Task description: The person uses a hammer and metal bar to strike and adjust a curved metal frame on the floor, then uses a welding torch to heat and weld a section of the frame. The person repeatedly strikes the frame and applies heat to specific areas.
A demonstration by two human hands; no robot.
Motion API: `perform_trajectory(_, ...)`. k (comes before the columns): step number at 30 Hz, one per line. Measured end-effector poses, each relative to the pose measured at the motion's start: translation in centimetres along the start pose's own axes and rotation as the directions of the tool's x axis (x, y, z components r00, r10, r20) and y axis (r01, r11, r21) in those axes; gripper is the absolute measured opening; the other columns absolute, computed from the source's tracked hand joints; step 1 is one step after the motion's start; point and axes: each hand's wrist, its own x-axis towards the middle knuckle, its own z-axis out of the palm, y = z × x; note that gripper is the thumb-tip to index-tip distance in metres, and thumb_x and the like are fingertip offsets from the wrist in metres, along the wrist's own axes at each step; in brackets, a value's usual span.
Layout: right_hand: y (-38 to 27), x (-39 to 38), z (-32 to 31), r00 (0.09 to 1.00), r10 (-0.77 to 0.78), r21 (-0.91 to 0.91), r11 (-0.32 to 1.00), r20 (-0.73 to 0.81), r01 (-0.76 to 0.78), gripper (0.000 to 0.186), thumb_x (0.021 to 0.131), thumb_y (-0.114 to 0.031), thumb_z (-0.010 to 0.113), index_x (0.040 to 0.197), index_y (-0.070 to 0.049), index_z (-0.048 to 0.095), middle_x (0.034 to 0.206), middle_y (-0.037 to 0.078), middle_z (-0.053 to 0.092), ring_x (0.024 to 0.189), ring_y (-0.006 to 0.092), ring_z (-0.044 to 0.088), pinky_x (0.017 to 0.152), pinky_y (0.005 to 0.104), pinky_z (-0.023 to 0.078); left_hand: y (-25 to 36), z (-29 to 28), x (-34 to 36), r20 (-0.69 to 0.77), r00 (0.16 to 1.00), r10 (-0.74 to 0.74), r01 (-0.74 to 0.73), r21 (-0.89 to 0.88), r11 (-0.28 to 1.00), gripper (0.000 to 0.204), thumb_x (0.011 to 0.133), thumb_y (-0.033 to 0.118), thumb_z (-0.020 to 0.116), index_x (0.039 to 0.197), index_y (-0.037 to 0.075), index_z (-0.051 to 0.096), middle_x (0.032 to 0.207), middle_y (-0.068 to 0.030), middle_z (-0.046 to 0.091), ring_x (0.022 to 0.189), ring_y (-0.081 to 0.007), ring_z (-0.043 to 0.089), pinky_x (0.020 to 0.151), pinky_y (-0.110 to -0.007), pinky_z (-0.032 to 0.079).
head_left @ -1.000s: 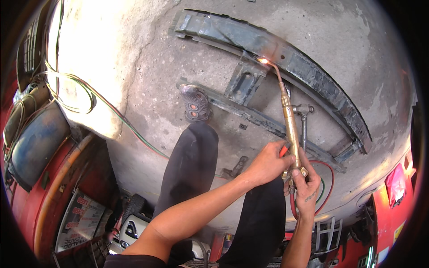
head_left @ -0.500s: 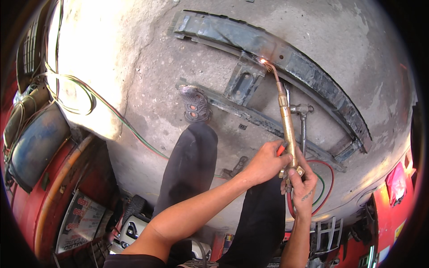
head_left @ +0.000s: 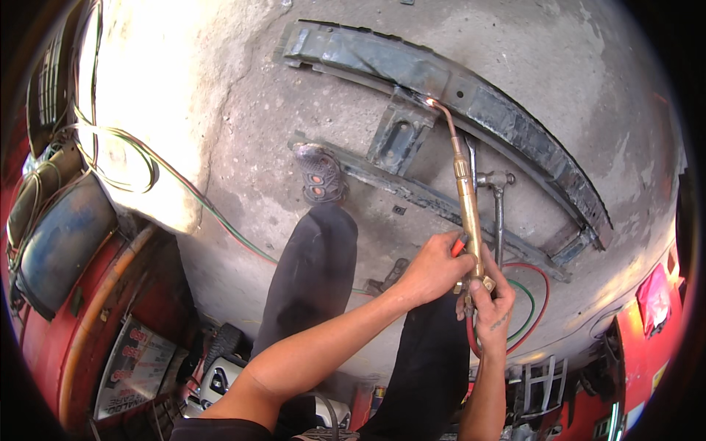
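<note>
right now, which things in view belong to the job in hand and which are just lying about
Seem part of the job:
- brass-coloured torch, glow at its tip
- red hose, joined to the torch
- curved metal beam, at the glow
- bracket, beside the glow

Seem just lying about:
- hammer, unheld on the floor
- curved dark panel, far left

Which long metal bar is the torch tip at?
The wide, curved bar: the glowing torch tip is at its near edge. The narrow, straight bar lies lower in view, away from the tip.
</note>
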Motion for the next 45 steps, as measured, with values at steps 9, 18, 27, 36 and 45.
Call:
perform_trajectory(9, -0.3, -0.4, 0.0, 1.000, -0.010, -0.043, 0.999, -0.014, 0.010, 0.056, 0.095, 0.000, 0.056, 0.150, 0.003, 0.046, 0.084, 0.006, 0.061, 0.057, 0.0110, 0.057, 0.048, 0.0252, 0.047, -0.1, 0.3, 0.0, 0.014, 1.000, 0.004, -0.004, -0.013, 1.000, 0.029, 0.089, 0.018, 0.065, 0.103, -0.007, 0.065, 0.078, -0.0066, 0.064, 0.069, -0.0121, 0.059, 0.061, -0.032, 0.048)
perform_trajectory(18, -0.4, -0.1, 0.1, 1.000, -0.013, -0.036, 0.999, -0.005, 0.013, 0.058, 0.094, -0.002, 0.057, 0.150, 0.005, 0.045, 0.083, 0.006, 0.060, 0.058, 0.0115, 0.058, 0.048, 0.0252, 0.047, -0.4, 0.1, 0.2, 0.000, 1.000, 0.013, -0.013, 0.009, 1.000, 0.029, 0.090, 0.019, 0.065, 0.103, -0.007, 0.064, 0.078, -0.0070, 0.064, 0.065, -0.0117, 0.058, 0.058, -0.031, 0.047)
perform_trajectory(27, -0.1, -0.4, 0.0, 1.000, -0.009, -0.043, 0.999, -0.023, 0.008, 0.056, 0.094, -0.001, 0.056, 0.150, 0.001, 0.048, 0.084, 0.006, 0.061, 0.057, 0.0113, 0.058, 0.048, 0.0252, 0.048, -0.5, 0.3, 0.2, 0.017, 1.000, -0.008, 0.009, -0.004, 1.000, 0.030, 0.089, 0.018, 0.065, 0.105, -0.007, 0.065, 0.080, -0.0077, 0.065, 0.071, -0.0139, 0.060, 0.064, -0.033, 0.049)
perform_trajectory(36, -0.4, -0.2, 0.2, 1.000, -0.007, -0.032, 0.999, -0.013, 0.006, 0.058, 0.093, 0.000, 0.055, 0.150, 0.003, 0.046, 0.082, 0.006, 0.061, 0.057, 0.0116, 0.058, 0.048, 0.0256, 0.048, -0.5, 0.2, 0.3, -0.005, 1.000, 0.000, 0.000, 0.004, 1.000, 0.029, 0.089, 0.018, 0.065, 0.103, -0.007, 0.065, 0.076, -0.0066, 0.064, 0.067, -0.0120, 0.059, 0.059, -0.032, 0.048)
perform_trajectory(45, 0.2, 0.0, 0.3, 1.000, -0.027, -0.017, 0.999, -0.004, 0.027, 0.055, 0.096, -0.001, 0.057, 0.150, 0.003, 0.046, 0.081, 0.005, 0.061, 0.057, 0.0106, 0.057, 0.048, 0.0249, 0.047, -0.4, 0.0, 0.2, -0.015, 1.000, -0.010, 0.010, -0.013, 1.000, 0.027, 0.089, 0.018, 0.065, 0.100, -0.006, 0.064, 0.075, -0.0061, 0.063, 0.065, -0.0117, 0.058, 0.058, -0.031, 0.047)
